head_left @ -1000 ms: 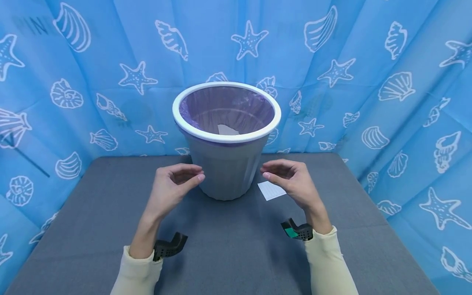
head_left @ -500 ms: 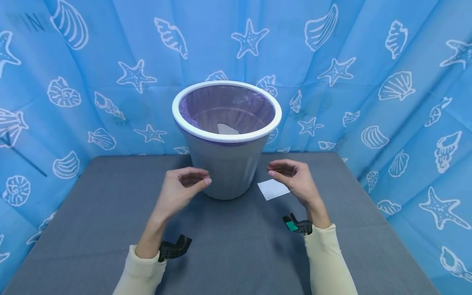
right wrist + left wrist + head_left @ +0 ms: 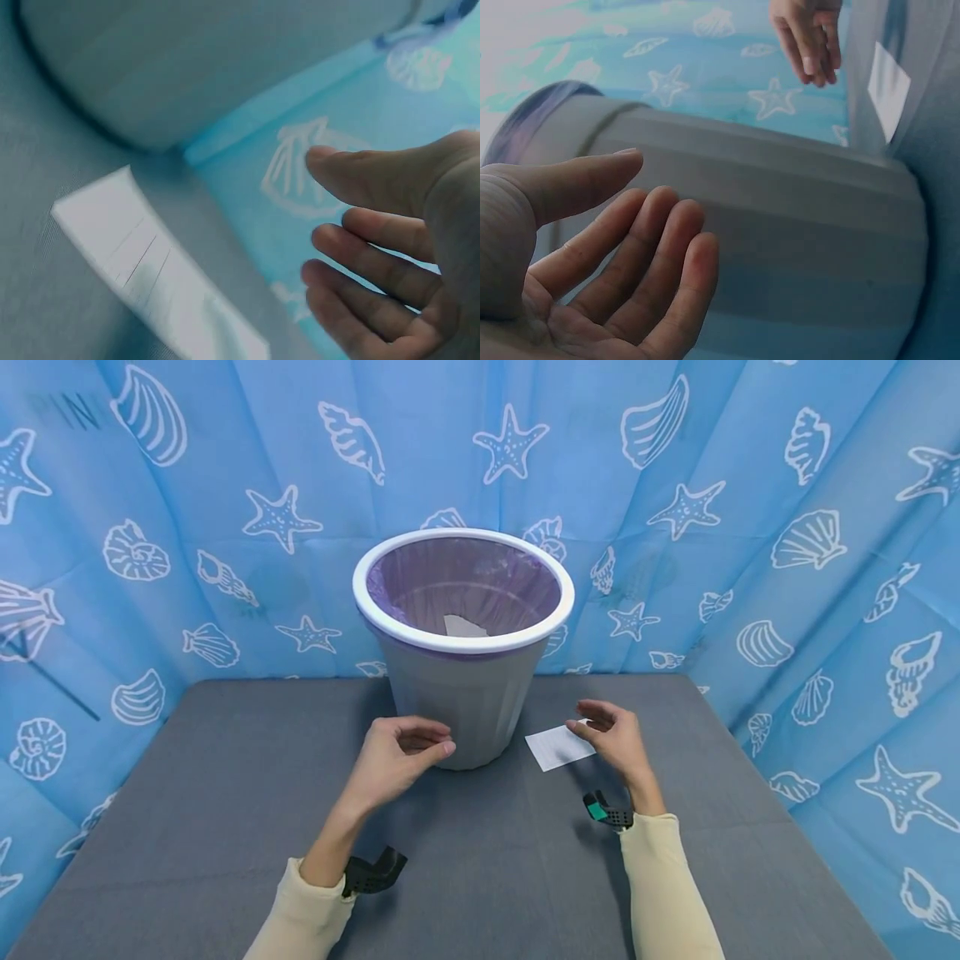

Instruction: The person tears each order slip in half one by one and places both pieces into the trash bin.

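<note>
Slightly above the table, my right hand (image 3: 611, 739) hovers over a small white sheet of lined paper (image 3: 553, 748) lying right of the bin. In the right wrist view its loosely bent fingers (image 3: 367, 300) hold nothing, and the paper (image 3: 150, 259) lies apart from them. My left hand (image 3: 397, 758) hangs in front of the grey trash bin (image 3: 457, 693), thumb and fingers apart, nothing between them. The left wrist view shows that hand (image 3: 615, 270) beside the bin's wall (image 3: 802, 217); whether it touches the wall I cannot tell.
The bin has a white rim (image 3: 465, 644) and a purple liner (image 3: 420, 564); a piece of white paper (image 3: 463, 626) lies inside. A grey cloth covers the table (image 3: 480, 877). Blue curtains (image 3: 442, 435) with sea-creature prints stand behind and to the sides.
My left hand has moved right, across the front of the bin. My right hand has shifted right and lowered toward the paper, uncovering more of it. Bin and paper have stayed put.
</note>
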A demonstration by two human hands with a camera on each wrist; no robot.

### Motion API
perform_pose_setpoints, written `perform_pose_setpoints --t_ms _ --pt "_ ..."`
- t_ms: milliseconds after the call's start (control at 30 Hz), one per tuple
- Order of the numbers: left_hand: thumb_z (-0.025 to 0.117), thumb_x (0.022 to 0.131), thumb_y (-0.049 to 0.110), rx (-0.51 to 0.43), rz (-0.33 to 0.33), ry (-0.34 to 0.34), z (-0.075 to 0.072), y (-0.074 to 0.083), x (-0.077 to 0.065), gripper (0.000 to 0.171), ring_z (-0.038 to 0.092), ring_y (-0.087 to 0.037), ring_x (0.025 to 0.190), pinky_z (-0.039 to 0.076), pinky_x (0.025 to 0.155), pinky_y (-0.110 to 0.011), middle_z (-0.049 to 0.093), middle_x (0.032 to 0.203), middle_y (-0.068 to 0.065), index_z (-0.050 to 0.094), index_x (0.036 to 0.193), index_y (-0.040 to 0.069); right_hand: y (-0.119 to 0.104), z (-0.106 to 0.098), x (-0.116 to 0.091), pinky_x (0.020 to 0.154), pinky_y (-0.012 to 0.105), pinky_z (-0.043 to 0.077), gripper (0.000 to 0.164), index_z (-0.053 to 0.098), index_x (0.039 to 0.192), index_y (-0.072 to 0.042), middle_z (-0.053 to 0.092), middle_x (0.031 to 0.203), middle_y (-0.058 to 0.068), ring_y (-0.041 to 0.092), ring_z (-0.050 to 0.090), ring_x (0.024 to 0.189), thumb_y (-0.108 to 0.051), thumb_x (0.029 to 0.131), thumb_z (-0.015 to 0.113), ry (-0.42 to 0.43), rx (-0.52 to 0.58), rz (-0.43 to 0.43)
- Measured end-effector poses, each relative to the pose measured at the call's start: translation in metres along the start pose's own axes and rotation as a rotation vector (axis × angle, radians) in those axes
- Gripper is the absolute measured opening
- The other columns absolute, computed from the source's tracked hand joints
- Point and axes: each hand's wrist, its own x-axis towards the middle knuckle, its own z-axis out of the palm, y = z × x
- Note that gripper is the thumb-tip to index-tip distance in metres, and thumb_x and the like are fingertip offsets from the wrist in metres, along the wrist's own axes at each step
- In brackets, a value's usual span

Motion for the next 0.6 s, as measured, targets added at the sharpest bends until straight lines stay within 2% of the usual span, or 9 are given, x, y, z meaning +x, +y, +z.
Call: perform_pose_setpoints --t_ms 100,333,467,600 --pt "0.072 0.083 0.014 0.009 -0.004 -0.022 0.006 0.0 0.0 0.022 0.066 -0.017 0.08 0.053 0.072 -0.03 0.069 0.091 -0.004 0.069 0.1 0.0 0.016 0.003 0.001 0.097 0.044 0.041 0.049 0.056 0.123 0.002 0.058 0.121 0.019 0.036 0.053 0.114 -0.02 0.083 0.073 0.026 -0.068 0.022" --pt "0.07 0.083 0.004 0.031 -0.011 -0.092 0.015 0.021 -0.005 0.017 0.066 -0.027 0.08 0.053 0.071 -0.032 0.069 0.089 -0.016 0.068 0.098 -0.004 0.037 0.004 0.001 0.1 0.057 0.031 0.063 0.044 0.136 -0.003 0.041 0.139 0.022 0.042 0.035 0.129 -0.024 0.083 0.072 -0.006 -0.238 0.11" --pt "0.072 0.082 0.008 0.045 -0.032 -0.1 0.025 0.004 -0.002 0.017 0.066 -0.022 0.078 0.053 0.069 -0.028 0.069 0.088 -0.011 0.069 0.098 0.0 0.045 0.005 0.002 0.104 0.059 0.021 0.068 0.035 0.141 -0.002 0.03 0.144 0.026 0.044 0.023 0.134 -0.023 0.086 0.068 -0.058 -0.295 0.09" --pt "0.074 0.081 0.015 0.06 -0.063 -0.113 0.036 -0.018 0.0 0.018 0.065 -0.014 0.077 0.052 0.069 -0.027 0.069 0.088 -0.002 0.071 0.098 0.009 0.05 0.01 0.002 0.105 0.061 0.014 0.066 0.033 0.142 0.0 0.028 0.145 0.028 0.047 0.015 0.135 -0.025 0.089 0.064 -0.126 -0.37 0.038"
